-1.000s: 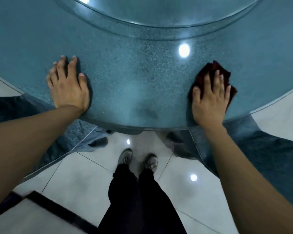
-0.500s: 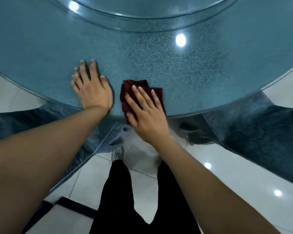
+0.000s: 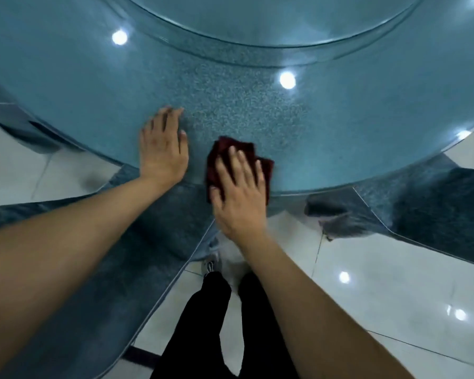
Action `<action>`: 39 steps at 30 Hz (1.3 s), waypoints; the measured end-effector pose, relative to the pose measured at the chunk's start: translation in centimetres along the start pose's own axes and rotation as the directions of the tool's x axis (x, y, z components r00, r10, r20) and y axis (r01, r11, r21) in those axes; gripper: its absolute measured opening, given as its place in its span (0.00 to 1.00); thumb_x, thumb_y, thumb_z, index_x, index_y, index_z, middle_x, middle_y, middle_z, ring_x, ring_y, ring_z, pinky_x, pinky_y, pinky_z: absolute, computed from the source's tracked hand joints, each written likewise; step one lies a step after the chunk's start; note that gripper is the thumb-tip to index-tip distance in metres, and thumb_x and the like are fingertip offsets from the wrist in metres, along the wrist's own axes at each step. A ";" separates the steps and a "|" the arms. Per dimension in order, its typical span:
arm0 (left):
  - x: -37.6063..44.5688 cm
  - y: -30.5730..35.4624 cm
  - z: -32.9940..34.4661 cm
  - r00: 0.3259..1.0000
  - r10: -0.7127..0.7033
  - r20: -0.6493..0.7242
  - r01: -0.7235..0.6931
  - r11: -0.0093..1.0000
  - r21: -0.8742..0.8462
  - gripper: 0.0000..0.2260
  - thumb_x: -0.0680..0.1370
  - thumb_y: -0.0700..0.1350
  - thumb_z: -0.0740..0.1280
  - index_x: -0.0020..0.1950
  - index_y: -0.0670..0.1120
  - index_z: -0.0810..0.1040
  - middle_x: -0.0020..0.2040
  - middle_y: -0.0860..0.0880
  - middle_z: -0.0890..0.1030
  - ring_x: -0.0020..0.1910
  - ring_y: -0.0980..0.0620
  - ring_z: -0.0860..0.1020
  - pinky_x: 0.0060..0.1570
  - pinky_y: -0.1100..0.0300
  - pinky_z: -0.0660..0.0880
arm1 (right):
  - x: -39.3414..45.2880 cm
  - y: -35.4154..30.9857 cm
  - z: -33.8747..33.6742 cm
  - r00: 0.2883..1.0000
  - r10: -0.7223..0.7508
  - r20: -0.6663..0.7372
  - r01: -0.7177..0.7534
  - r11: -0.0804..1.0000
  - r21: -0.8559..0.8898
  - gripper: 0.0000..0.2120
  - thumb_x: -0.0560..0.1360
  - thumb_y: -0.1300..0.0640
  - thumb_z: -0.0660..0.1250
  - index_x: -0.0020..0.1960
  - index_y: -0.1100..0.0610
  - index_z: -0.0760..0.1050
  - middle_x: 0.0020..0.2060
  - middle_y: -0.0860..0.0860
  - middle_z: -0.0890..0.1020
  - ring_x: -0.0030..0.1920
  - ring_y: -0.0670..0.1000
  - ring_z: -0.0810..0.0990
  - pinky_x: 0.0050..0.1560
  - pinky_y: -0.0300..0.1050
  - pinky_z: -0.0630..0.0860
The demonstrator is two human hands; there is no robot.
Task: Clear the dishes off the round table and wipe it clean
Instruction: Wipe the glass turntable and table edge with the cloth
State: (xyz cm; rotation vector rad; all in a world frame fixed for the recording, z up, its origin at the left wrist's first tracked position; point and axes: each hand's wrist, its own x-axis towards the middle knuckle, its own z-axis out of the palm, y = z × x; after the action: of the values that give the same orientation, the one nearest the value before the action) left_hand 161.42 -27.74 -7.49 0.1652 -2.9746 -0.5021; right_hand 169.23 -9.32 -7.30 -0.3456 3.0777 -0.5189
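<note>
- Maroon cloth [image 3: 240, 160] lies at the blue tabletop [image 3: 257, 110] near edge, pressed flat beneath the right hand [image 3: 240, 192], fingers extended.
- Left hand [image 3: 162, 151] rests open, palm down, just beside it, holding nothing.

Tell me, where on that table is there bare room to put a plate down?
Nearly everywhere. The table is bare from the hands up to the glass turntable, and to the right of the cloth. Only the near edge is taken: the left hand lies flat there, and the right hand presses the cloth beside it.
</note>
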 end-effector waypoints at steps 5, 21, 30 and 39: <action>2.1 -6.7 -1.2 0.993 -0.116 -0.016 0.117 0.985 0.131 0.24 0.82 0.49 0.55 0.79 0.47 0.62 0.78 0.40 0.64 0.74 0.36 0.64 0.73 0.40 0.60 | 0.2 -1.8 1.2 0.975 -0.213 0.066 0.210 0.976 0.060 0.28 0.77 0.49 0.62 0.77 0.49 0.66 0.80 0.50 0.60 0.80 0.49 0.55 0.79 0.56 0.51; 2.4 -7.0 -1.0 0.980 -0.195 -0.035 0.198 0.973 0.115 0.24 0.83 0.51 0.54 0.79 0.49 0.64 0.79 0.44 0.63 0.77 0.39 0.62 0.76 0.41 0.57 | 6.2 -3.9 2.6 0.999 -0.022 -0.028 0.022 1.000 -0.001 0.29 0.78 0.46 0.58 0.78 0.52 0.65 0.80 0.55 0.60 0.80 0.53 0.54 0.78 0.61 0.49; 2.3 -7.2 -1.3 0.979 -0.204 0.003 0.203 0.976 0.081 0.25 0.82 0.52 0.53 0.80 0.49 0.63 0.80 0.44 0.62 0.77 0.40 0.60 0.75 0.40 0.57 | 12.3 8.7 -0.7 0.948 0.282 -0.149 -0.295 0.953 -0.069 0.28 0.80 0.43 0.55 0.77 0.51 0.66 0.79 0.54 0.62 0.79 0.54 0.59 0.78 0.59 0.51; 4.4 -11.8 -3.7 0.997 0.064 0.033 -0.063 0.998 -0.020 0.21 0.80 0.52 0.57 0.71 0.46 0.74 0.70 0.42 0.73 0.65 0.37 0.71 0.65 0.42 0.66 | 20.7 1.4 1.4 0.841 0.515 -0.162 -0.530 0.846 -0.058 0.29 0.81 0.44 0.52 0.80 0.52 0.59 0.80 0.55 0.57 0.80 0.54 0.53 0.79 0.59 0.45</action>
State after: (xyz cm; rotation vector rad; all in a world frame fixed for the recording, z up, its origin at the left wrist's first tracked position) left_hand 158.58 -40.59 -7.55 0.0608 -2.9953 -0.5297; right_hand 148.79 -12.90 -8.34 0.5547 3.1285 -0.3731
